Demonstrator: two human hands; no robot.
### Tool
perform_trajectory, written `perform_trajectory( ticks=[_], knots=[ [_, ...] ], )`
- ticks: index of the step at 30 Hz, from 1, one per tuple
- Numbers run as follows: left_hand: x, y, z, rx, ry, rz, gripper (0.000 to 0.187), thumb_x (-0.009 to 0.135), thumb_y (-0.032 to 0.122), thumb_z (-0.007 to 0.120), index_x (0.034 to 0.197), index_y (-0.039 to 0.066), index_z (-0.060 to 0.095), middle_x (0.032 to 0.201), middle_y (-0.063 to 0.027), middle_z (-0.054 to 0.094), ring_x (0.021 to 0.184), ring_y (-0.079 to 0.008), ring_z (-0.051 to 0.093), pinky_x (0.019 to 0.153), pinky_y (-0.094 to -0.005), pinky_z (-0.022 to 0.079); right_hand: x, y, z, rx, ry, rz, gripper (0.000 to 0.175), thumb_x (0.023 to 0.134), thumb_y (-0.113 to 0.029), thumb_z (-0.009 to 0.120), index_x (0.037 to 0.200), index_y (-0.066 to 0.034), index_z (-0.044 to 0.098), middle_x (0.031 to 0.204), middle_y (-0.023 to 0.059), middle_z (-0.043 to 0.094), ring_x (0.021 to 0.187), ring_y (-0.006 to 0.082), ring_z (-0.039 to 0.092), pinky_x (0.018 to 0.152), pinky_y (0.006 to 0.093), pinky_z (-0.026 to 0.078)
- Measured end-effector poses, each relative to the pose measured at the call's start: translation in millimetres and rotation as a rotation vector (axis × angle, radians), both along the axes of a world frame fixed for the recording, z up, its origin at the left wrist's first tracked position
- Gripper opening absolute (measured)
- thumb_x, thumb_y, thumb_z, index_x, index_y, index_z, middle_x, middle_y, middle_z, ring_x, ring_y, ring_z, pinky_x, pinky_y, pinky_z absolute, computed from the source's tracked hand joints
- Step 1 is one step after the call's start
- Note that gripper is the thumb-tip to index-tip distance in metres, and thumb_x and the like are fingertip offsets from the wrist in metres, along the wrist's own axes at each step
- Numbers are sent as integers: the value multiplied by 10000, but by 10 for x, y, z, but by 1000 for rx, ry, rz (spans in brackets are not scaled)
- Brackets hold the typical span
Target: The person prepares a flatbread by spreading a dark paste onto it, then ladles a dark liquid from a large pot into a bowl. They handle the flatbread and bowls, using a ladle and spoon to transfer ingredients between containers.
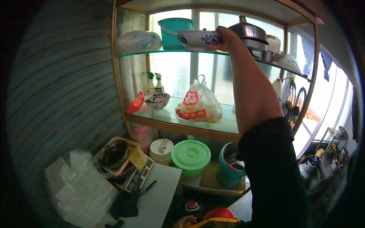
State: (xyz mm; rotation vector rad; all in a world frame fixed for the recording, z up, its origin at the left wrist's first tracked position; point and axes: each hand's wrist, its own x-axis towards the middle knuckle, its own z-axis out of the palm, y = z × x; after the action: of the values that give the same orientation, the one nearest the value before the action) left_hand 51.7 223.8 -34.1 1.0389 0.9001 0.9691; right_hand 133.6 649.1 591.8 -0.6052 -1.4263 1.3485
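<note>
My right hand (225, 40) grips the right rim of a white bowl with blue floral decoration (196, 38). The bowl is at the upper glass shelf (142, 53), in front of a teal plastic bucket (174, 25). Whether its base rests on the glass is unclear. Just right of the hand stands a lidded metal pot (251, 31). Low at the bottom edge, part of my left hand (185, 221) shows beside a dark bottle with a red cap (191, 204) and a red round object (219, 213); its grip cannot be made out.
On the lower shelf are a patterned bowl with dark contents (156, 99), spray bottles (155, 84) and a tied plastic bag (199, 102). Below stand a green lidded bucket (190, 155) and a teal bucket (228, 165). A scale (139, 175) and clear plastic bags (82, 188) lie left.
</note>
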Motion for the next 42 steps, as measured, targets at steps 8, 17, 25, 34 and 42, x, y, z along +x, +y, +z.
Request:
perform_trajectory(
  ticks=[8, 17, 25, 34, 42],
  knots=[
    [-122, -285, 719, 130, 100, 297, 740, 921, 555, 614, 1388, 1, 460, 1262, -135, 565, 1164, -227, 566, 1024, -391, 436, 406, -519, -324, 68, 184, 233, 424, 910, -149, 516, 1204, 139, 413, 1229, 320, 477, 1098, 512, 571, 789, 543, 631],
    [362, 314, 2971, 755, -23, 832, 666, 1014, 353, 536, 1542, 77, 238, 1537, -156, 348, 1321, -294, 473, 1063, -431, 430, 1425, -1506, -895, 13, 313, 478, 520, 879, -152, 504, 1307, 78, 319, 1330, 302, 387, 1201, 591, 454, 921, 697, 509],
    [1812, 488, 3004, 741, -371, 604, 579, 1017, 391, 489, 1521, 161, 322, 1548, -38, 324, 1326, -367, 449, 1113, -539, 356, 3165, -2233, -2259, -122, 228, 458, 409, 941, -199, 501, 1292, 9, 526, 1279, 236, 527, 1081, 458, 608, 802, 592, 605],
    [4003, 70, 1611, 288, -503, 298, 621, 1024, 316, 481, 1556, 117, 229, 1586, -20, 270, 1346, -333, 450, 1107, -501, 387, 5637, -3257, -4094, -339, 97, 141, 613, 860, -136, 481, 1459, -71, 364, 1251, 174, 574, 956, 331, 681, 688, 459, 637],
    [5572, 553, 783, 53, -484, -53, 578, 1056, 430, 367, 1538, 127, 268, 1548, -30, 343, 1339, -294, 452, 1101, -477, 382, 7338, -3805, -5012, -415, 113, -322, 753, 792, -106, 483, 1510, -57, 261, 1239, 168, 561, 933, 261, 688, 704, 424, 636]
  ],
)
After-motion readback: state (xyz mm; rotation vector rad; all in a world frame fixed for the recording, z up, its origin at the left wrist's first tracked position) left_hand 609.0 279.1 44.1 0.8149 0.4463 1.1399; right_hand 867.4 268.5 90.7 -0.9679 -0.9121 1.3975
